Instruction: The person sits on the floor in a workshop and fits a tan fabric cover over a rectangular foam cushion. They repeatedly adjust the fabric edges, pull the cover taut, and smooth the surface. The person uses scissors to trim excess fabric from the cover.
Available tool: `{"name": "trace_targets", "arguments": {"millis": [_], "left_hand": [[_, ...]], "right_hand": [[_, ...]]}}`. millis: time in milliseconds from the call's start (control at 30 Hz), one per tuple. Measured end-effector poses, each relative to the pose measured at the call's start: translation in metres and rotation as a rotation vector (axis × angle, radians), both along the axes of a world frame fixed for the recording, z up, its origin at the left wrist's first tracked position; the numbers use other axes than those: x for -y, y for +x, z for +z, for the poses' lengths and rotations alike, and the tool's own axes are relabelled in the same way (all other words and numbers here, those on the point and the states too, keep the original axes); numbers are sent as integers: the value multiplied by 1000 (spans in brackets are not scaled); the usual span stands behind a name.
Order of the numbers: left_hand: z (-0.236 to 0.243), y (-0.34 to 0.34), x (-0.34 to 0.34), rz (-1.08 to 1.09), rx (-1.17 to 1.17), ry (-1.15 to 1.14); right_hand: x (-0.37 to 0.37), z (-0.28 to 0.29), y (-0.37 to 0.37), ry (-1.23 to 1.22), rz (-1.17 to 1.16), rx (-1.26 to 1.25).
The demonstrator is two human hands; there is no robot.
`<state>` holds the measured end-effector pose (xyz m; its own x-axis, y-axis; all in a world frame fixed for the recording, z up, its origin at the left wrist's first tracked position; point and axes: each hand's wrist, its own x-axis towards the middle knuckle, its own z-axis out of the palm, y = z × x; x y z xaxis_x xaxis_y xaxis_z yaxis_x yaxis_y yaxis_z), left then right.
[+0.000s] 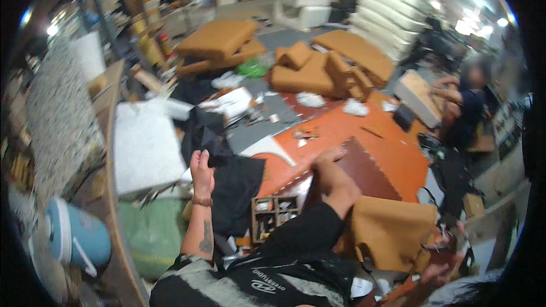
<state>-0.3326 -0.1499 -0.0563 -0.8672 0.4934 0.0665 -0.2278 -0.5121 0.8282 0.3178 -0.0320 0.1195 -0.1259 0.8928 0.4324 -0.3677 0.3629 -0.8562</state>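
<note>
My left hand [203,171] is raised at the centre left, with a bracelet at the wrist. Its fingers are curled together, and whatever they hold is too small to make out. Just beyond and beside it hangs black fabric [209,133]; contact is unclear. Black cloth [234,190] also lies to the hand's right. My bare leg [336,185] stretches over a dark red-brown panel [369,167] on orange leather-like sheeting [335,131]. At the lower right, a blurred hand [437,273] shows near a tan cushion cover [392,230]; I cannot tell if it is mine.
A compartmented wooden box [275,199] holds small items beside my leg. Tan cushions [219,40] are piled farther back. A white block [145,148] and blue cooler [77,232] stand on the left. Another person [469,99] handles a tan-and-white cushion [418,99] at right.
</note>
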Motion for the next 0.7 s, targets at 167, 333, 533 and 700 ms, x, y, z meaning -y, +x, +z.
{"name": "trace_targets", "arguments": {"millis": [167, 333, 533, 700], "left_hand": [[121, 167, -100, -767, 113, 171], [169, 289, -125, -1155, -63, 168], [158, 303, -119, -1563, 214, 363], [184, 320, -109, -1610, -140, -72]], "right_hand": [[2, 20, -86, -50, 177, -30], [-2, 13, -128, -142, 279, 21], [4, 20, -96, -91, 190, 199], [7, 19, -90, 7, 216, 360]]}}
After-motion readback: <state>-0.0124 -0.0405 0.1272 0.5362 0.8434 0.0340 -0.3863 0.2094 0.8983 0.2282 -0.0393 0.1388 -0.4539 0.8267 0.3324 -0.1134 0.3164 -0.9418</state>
